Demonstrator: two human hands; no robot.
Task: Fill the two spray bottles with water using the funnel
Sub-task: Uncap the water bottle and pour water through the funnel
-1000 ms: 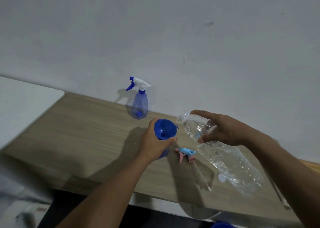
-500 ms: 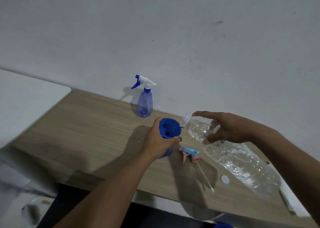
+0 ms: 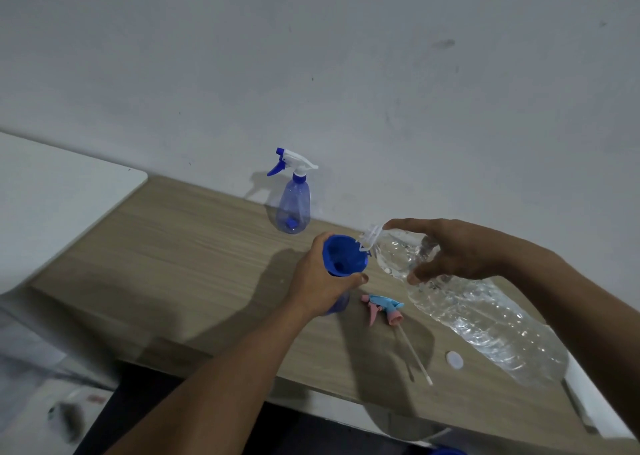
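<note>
1. Cap (image 3: 454, 360): small white disc on the table (image 3: 173, 247), below and nearer than the right-hand fingers, well apart from them.
2. Sprayer head (image 3: 384, 311): pink and blue, dip tube trailing toward the near edge; lies just below the left fingers, unscrewed from its bottle.
3. Water bottle (image 3: 485, 316): large, clear, tilted neck-down. Right hand (image 3: 460, 250) has its fingers wrapped round the shoulder, thumb below. A second ago the mouth hung short of the funnel; now it sits at the rim, so pouring looks about to start. No stream can be made out.
4. Funnel (image 3: 344, 255): blue, seated in the open spray bottle (image 3: 337, 304). Left hand (image 3: 320, 281) has its fingers closed round bottle neck and funnel stem, steadying both.
5. Second spray bottle (image 3: 292, 209): beyond the left fingers, by the wall, sprayer on. Contents unclear; it seems not yet filled.
</note>
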